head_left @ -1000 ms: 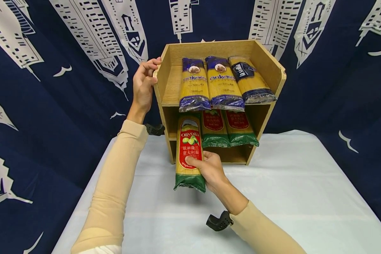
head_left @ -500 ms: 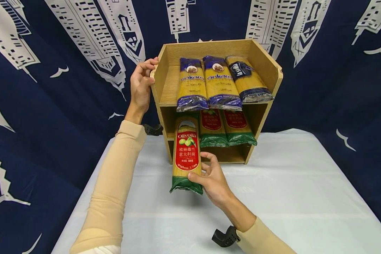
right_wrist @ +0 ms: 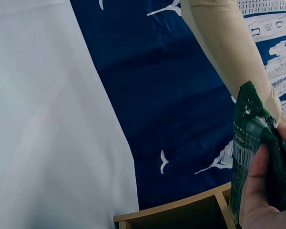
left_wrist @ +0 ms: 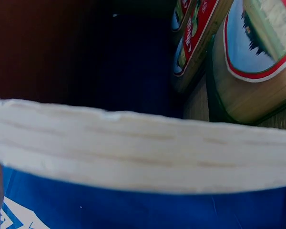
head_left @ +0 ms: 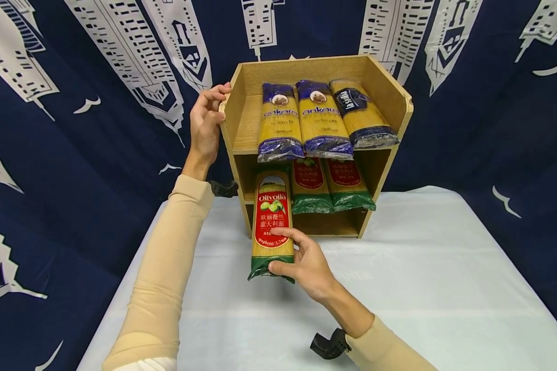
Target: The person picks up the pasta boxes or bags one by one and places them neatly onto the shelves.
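Observation:
A pack of spaghetti [head_left: 273,203] with a red label and green ends slants out of the shelf unit's middle level at the left. My right hand [head_left: 310,265] holds its lower part, thumb low on the green end and one finger across the label. The right wrist view shows the crumpled green end [right_wrist: 245,143] between thumb and fingers. My left hand [head_left: 206,121] grips the left side panel [head_left: 236,116] of the wooden shelf unit. In the left wrist view, that panel's edge [left_wrist: 143,152] crosses in front of the spaghetti packs [left_wrist: 257,86].
Two more green-ended packs [head_left: 311,190] lie on the middle level, right of the held one. Above them, two ankara packs [head_left: 280,121] and a la sniffa pack [head_left: 369,116] fill the top shelf. The unit stands on a white-covered table [head_left: 427,257] before a dark blue patterned curtain [head_left: 469,139].
My right thumb has slid down from the label to the pack's green end, and a finger now lies over the label. The left hand keeps its grip on the panel.

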